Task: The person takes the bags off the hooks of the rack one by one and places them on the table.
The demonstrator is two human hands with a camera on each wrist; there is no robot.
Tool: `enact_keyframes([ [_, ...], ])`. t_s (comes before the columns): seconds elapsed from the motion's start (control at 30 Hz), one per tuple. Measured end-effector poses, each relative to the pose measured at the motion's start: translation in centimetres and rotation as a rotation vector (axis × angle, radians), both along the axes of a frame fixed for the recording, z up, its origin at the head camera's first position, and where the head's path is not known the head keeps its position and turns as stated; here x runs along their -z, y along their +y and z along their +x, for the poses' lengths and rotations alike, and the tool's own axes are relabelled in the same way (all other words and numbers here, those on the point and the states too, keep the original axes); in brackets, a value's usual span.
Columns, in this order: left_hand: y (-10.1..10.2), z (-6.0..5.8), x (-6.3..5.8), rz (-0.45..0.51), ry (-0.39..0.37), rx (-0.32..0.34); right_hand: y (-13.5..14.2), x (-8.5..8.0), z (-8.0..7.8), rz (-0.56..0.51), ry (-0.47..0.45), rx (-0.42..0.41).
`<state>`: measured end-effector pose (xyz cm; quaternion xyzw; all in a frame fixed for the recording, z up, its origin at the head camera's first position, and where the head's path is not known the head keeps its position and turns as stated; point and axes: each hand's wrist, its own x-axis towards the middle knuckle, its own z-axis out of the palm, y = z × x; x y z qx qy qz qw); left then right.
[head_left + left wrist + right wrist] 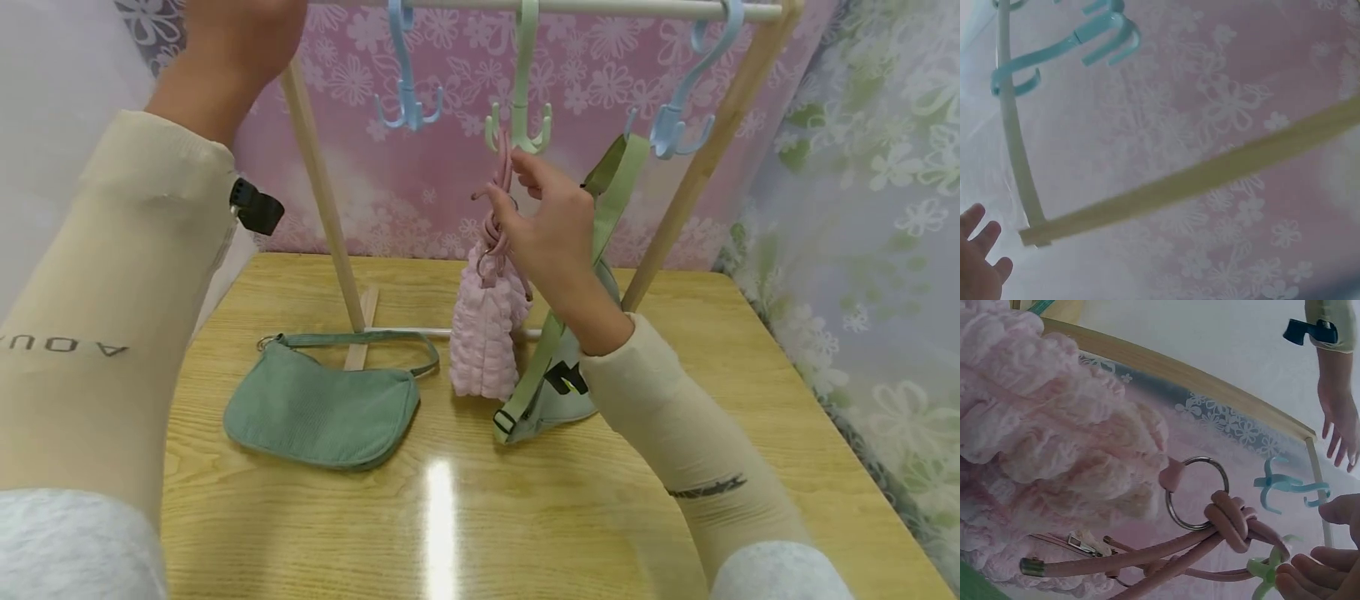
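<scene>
Smooth beige fabric arm sleeves [690, 442], the left printed with dark block letters [63, 344], the right with a narrow dark streak [708, 487], carry small black wrist-worn devices [260, 210] beside pale heathered-grey upper sleeves [75, 542].

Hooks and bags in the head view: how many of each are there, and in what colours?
Hooks: 3 (left blue hook, green hook, right blue hook)
Bags: 3 (green bag, pink bag, pale bag with a green strap)
Total: 6
</scene>
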<state>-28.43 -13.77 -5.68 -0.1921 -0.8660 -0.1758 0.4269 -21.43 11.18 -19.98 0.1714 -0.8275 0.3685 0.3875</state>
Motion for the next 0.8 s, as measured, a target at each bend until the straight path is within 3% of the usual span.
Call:
enact_keyframes([
  [0.1, 2.0, 0.4, -1.0, -0.092, -0.013, 0.003, 0.2, 0.5, -0.4, -0.021, -0.02, -0.003],
  [0.2, 3.6, 0.8, -1.7, -0.186, -0.029, 0.047, 0.5, 0.9, -0.7, -0.033, -0.072, -0.01],
  [0.37, 6.4, 1.2, -2.4, -0.31, -0.154, 0.034, 0.9, 1.5, -1.4, -0.066, -0.161, -0.028],
  [0.5, 8.4, 0.7, -2.3, -0.417, -0.142, 0.067, 1.1, 1.8, -2.0, -0.129, -0.193, -0.1],
  [0.6, 9.6, 0.0, -1.9, -0.435, -0.133, 0.104, 1.0, 2.0, -2.3, -0.182, -0.214, -0.158],
  [0.8, 11.8, -0.7, -1.3, -0.465, -0.155, 0.134, 0.9, 2.1, -2.8, -0.233, -0.234, -0.165],
])
